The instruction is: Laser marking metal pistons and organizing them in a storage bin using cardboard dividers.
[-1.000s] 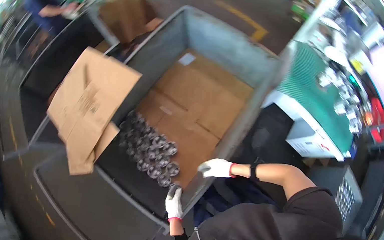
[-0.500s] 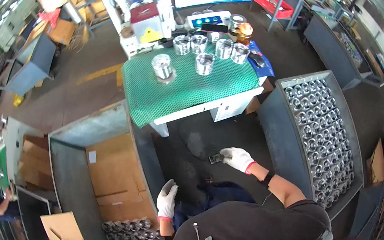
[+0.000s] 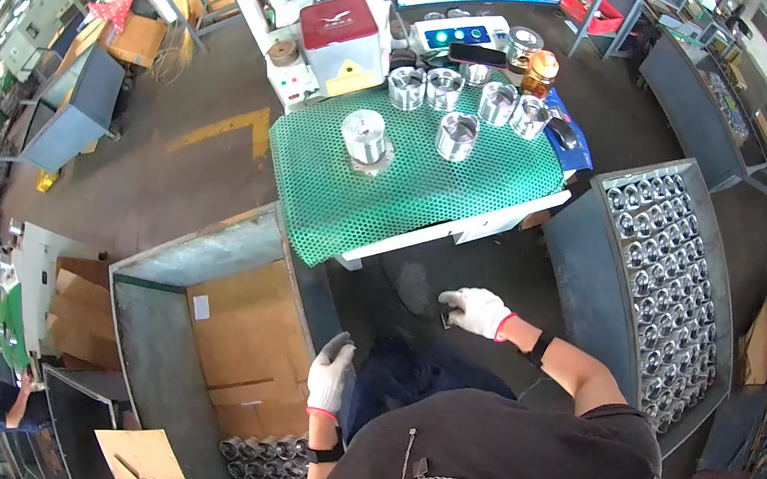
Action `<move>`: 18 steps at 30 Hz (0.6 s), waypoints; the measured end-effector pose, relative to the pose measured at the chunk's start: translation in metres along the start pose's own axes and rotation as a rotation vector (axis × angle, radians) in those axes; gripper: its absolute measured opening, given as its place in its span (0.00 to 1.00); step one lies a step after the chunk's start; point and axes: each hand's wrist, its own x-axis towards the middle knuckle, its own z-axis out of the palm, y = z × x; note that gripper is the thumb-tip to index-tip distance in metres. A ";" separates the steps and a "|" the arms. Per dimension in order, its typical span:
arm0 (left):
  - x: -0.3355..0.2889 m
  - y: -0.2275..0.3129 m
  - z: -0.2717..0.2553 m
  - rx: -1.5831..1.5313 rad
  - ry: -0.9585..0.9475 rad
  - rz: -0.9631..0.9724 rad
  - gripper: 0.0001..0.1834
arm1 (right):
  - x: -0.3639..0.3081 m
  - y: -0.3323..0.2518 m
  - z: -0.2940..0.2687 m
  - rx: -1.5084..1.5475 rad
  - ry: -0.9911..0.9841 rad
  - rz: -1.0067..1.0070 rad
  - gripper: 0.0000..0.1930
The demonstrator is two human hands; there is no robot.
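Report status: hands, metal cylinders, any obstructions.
Left hand open, near cardboard-lined bin. Right hand, grip unclear. Metal cylinders standing on green mat. Nothing visibly blocking.

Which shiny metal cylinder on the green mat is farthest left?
The metal cylinder standing alone on the left part of the green mat; all the others there stand to its right.

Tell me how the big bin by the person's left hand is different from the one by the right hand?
The left bin shows a wide patch of brown cardboard; the right bin is covered with shiny round metal parts. 
The left bin's visible parts bunch near one end; the right bin's spread along its length. 
Both are gray and open-topped.
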 end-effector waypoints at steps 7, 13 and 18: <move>0.044 0.026 -0.030 -0.045 0.000 0.055 0.22 | 0.101 0.024 -0.112 -0.142 0.522 0.016 0.30; 0.086 0.058 -0.014 -0.057 0.000 -0.048 0.25 | 0.194 0.079 -0.180 -0.524 0.613 -0.149 0.24; 0.121 0.087 0.019 -0.178 0.052 -0.089 0.22 | 0.233 0.106 -0.187 -0.757 0.403 -0.242 0.07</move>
